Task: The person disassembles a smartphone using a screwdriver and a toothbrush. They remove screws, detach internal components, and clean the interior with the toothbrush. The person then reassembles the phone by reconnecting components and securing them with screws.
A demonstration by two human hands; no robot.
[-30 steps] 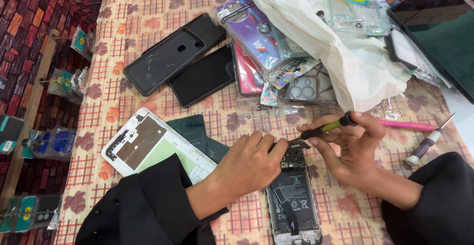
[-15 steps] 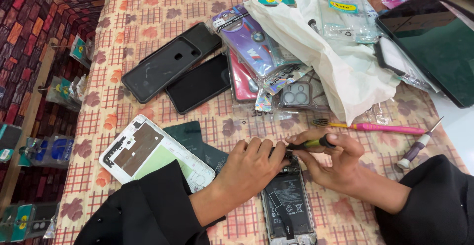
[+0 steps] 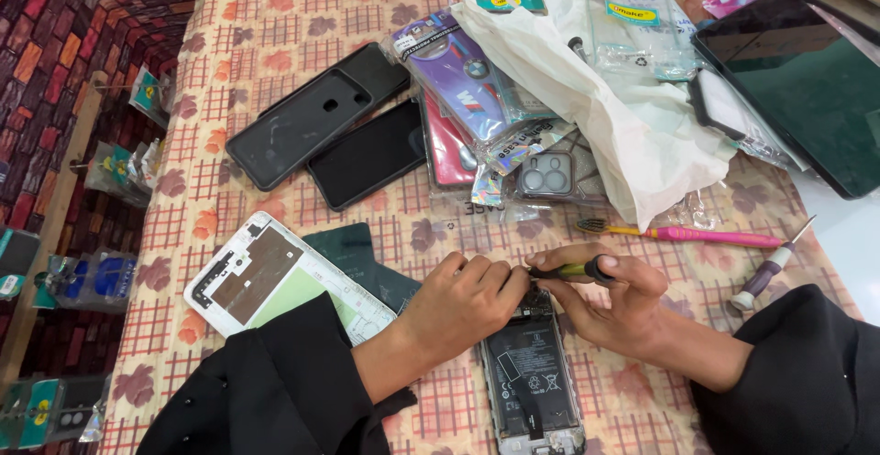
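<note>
Opened phone [image 3: 530, 377] lay flat on the near bench [image 3: 183, 189], thin and fragile
My left hand [image 3: 463, 299] fingers pressed its top edge; right hand [image 3: 610, 299] fingers pinched the slim screwdriver [image 3: 573, 271], light, best gripped at its handle

The top end of the opened phone [image 3: 532, 382] lies hidden under both hands, so the screwdriver [image 3: 573, 271] tip's contact point cannot be seen. The phone's lower end is cut by the frame at 6 o'clock. At 2 o'clock the dark tablet [image 3: 807, 88] runs off the edge. Left hand [image 3: 463, 304] fingers curl out of sight.
</note>
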